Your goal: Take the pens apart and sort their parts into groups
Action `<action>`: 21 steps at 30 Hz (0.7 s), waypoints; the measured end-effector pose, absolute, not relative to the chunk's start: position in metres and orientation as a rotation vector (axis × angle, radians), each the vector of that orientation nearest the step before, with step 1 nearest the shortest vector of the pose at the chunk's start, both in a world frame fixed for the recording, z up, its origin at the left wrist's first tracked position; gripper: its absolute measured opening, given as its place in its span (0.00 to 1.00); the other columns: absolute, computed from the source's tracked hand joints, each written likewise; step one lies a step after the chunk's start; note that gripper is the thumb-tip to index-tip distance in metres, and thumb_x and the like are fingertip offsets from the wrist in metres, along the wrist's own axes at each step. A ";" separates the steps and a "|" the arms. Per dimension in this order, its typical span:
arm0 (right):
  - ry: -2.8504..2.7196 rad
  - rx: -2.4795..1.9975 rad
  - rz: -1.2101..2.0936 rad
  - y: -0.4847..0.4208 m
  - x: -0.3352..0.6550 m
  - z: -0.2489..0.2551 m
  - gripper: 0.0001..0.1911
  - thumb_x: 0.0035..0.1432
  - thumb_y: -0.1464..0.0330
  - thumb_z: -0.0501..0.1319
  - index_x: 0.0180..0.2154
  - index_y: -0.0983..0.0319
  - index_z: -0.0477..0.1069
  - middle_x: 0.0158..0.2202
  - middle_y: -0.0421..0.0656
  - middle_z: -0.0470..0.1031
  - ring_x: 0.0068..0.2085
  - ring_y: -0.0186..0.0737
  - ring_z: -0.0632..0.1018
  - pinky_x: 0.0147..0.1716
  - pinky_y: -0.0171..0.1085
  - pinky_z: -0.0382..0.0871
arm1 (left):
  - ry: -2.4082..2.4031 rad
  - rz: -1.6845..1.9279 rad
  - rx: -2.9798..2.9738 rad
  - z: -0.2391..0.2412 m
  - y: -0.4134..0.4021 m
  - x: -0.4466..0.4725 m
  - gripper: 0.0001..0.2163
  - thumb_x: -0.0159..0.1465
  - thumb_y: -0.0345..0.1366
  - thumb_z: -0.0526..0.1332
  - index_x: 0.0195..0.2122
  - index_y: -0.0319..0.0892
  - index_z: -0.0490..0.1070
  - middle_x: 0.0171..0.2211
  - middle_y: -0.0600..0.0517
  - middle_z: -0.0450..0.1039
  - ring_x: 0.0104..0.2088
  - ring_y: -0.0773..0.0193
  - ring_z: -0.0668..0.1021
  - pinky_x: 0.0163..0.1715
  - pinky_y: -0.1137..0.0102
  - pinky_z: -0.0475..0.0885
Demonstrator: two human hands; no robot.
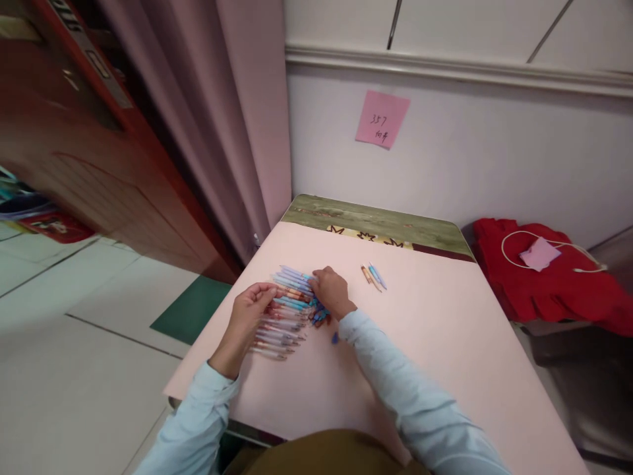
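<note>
Right hand point(332, 290) covers the ends of some pens point(281, 332); detail too small to tell. Door point(103, 158) cut off at left edge.

We are looking at a green-topped table point(425, 232) bearing a pale pink cover point(445, 330). On it we are seeing a row of pens point(279, 335) lying side by side, blue and brown pieces point(320, 316) clustering by their ends, a lone blue piece point(335, 338) and, apart, more pens point(374, 277).
</note>
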State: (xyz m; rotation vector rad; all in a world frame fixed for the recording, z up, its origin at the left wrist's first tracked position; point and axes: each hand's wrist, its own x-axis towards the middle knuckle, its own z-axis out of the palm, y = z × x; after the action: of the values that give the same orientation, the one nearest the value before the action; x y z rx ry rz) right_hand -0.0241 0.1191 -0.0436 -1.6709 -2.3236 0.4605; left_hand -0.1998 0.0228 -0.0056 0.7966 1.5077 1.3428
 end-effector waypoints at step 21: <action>-2.058 -1.643 0.624 0.122 -0.019 -0.053 0.13 0.62 0.60 0.59 0.42 0.56 0.79 0.39 0.42 0.80 0.39 0.38 0.77 0.36 0.34 0.63 | 1.702 1.292 1.247 -0.017 0.040 -0.203 0.12 0.57 0.44 0.65 0.36 0.40 0.73 0.30 0.50 0.77 0.29 0.62 0.76 0.30 0.69 0.71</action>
State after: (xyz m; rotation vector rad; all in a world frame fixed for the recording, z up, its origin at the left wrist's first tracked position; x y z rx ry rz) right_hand -0.0189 0.1223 -0.0526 -1.6428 -2.0576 0.6239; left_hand -0.2032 0.0395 -0.0166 1.2468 1.7025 1.2922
